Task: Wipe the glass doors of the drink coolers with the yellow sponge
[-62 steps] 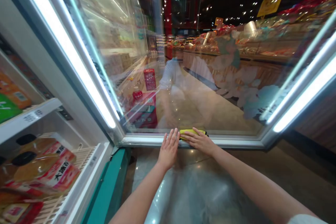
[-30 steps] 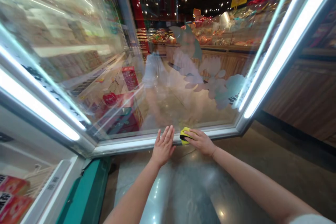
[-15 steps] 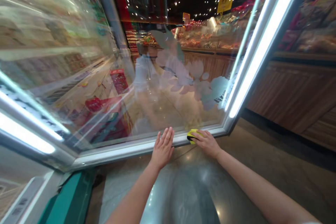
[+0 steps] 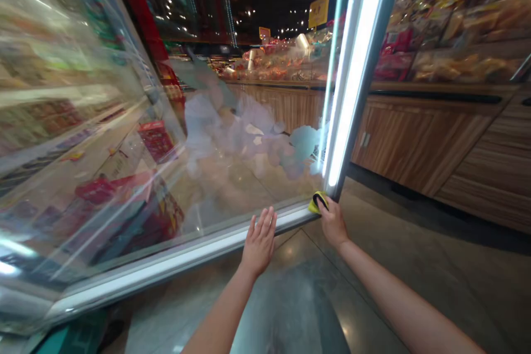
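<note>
A glass door (image 4: pixel 232 177) with pale flower-like decals stands open before me, framed in light metal with a bright light strip (image 4: pixel 357 66) up its right side. My left hand (image 4: pixel 259 240) lies with fingers extended on the bottom rail (image 4: pixel 166 257), holding nothing. At the lower right corner of the door, my right hand (image 4: pixel 332 221) grips a yellow and black cloth or pad (image 4: pixel 316 203) against the frame. The fingers partly cover the pad.
Wooden cabinets (image 4: pixel 418 144) with packaged goods (image 4: pixel 468 38) on top stand to the right. Through the glass at left, shelves and a red box (image 4: pixel 155 138) show. Below is a shiny floor (image 4: pixel 298 298), with a teal base (image 4: pixel 74 334) at lower left.
My right hand has moved right along the bottom rail with the yellow pad to the door's corner. My left hand stays on the rail. The view has turned right.
</note>
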The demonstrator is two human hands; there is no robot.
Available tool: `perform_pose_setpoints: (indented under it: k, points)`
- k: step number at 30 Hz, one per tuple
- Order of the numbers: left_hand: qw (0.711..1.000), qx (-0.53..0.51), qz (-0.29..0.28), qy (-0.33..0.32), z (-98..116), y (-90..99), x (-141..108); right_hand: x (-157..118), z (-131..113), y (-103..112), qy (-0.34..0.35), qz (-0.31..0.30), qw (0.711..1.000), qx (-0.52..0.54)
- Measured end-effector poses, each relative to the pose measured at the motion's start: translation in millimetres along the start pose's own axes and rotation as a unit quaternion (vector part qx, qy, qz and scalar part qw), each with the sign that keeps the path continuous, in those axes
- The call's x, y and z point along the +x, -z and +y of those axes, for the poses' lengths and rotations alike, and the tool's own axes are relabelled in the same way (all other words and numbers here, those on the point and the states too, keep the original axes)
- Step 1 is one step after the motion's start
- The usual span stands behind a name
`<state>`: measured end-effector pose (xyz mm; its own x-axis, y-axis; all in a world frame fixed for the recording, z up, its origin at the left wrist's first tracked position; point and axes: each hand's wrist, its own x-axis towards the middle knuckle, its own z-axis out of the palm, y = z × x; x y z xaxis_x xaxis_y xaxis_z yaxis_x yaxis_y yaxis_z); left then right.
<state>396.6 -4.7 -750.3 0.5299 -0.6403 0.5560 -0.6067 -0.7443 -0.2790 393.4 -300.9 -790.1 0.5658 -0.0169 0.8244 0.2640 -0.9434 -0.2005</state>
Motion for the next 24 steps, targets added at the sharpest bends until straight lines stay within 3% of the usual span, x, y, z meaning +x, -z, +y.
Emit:
perform_pose_setpoints:
  k: [3, 6, 9, 13, 18, 21, 24]
  points:
    - [1.000, -0.009, 0.014, 0.002, 10.2, -3.5, 8.6, 3.4, -19.8, -8.6, 0.004, -0.007, 1.000, 0.019]
    - [1.000, -0.018, 0.022, 0.010, 19.1, -5.7, 14.5, 23.7, -25.1, -8.3, 0.007, -0.008, 0.999, 0.031]
    - [0.999, -0.026, 0.019, 0.008, 22.9, -5.1, 17.8, 37.1, -16.0, -2.4, -0.033, 0.029, 0.999, 0.024]
    - [0.999, -0.028, 0.019, 0.011, 20.1, -3.3, 19.3, 23.7, -21.9, -7.7, -0.100, 0.018, 0.995, 0.013]
    - [0.999, -0.035, 0.027, 0.025, 16.5, -3.0, 19.9, 30.6, -45.6, -17.3, -0.052, -0.003, 0.997, 0.059]
    - [0.999, -0.038, 0.025, 0.026, 16.4, -1.6, 20.8, 45.1, -31.6, -7.6, -0.059, 0.018, 0.996, 0.057]
    - [0.999, -0.035, 0.018, 0.022, 15.2, 1.0, 21.4, 37.4, -8.6, 2.7, -0.072, 0.020, 0.997, 0.036]
